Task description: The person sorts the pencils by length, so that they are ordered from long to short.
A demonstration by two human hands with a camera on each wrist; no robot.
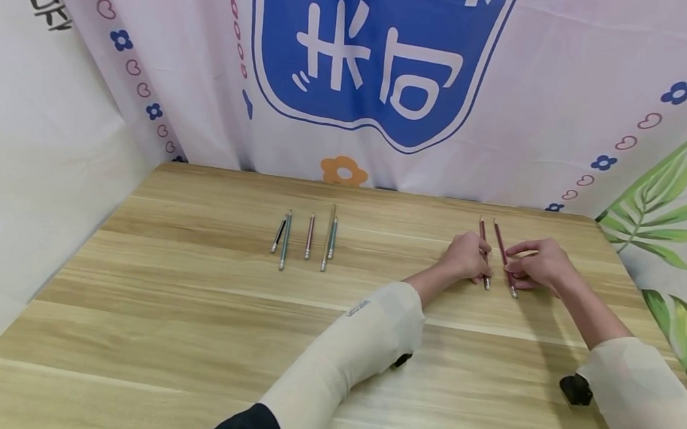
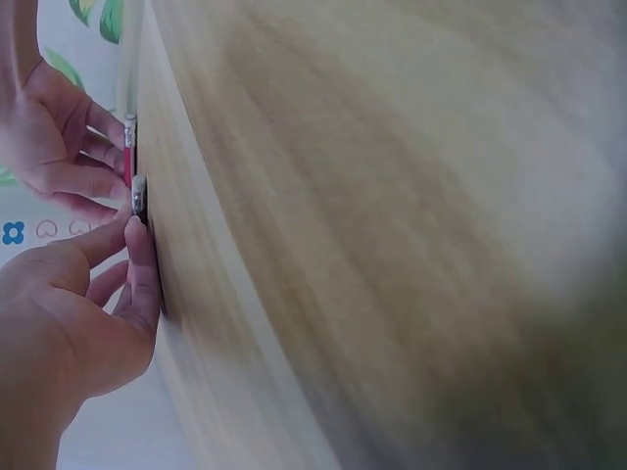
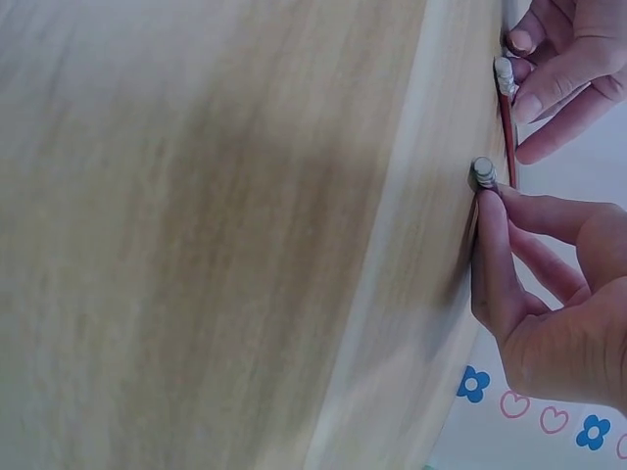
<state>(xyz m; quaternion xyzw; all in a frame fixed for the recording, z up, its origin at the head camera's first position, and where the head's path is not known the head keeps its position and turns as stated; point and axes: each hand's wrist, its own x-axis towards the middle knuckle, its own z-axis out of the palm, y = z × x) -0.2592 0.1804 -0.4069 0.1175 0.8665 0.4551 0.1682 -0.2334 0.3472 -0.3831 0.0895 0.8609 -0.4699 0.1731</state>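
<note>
L sleeve (image 1: 341,352), 5 pencils (image 1: 309,236) well left of L hand (image 1: 465,256)

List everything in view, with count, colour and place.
dark red pencils: 2, dark red, table's right, one pinched by each hand
teal pencils: 2, teal, in the left-hand group
black pencil: 1, black, group's left end
reddish pencil: 1, reddish, mid-group
tan pencil: 1, tan, beside the shorter teal one
table: 1, light brown, under the pencils
printed backdrop: 1, pinkish white with blue emblem, behind table
leaf prints: several, green, right edge
wrist devices: 2, black, at the cuffs
sleeves: 2, cream, forearms
left hand, right hand: 1 each, bare, table's right
</note>
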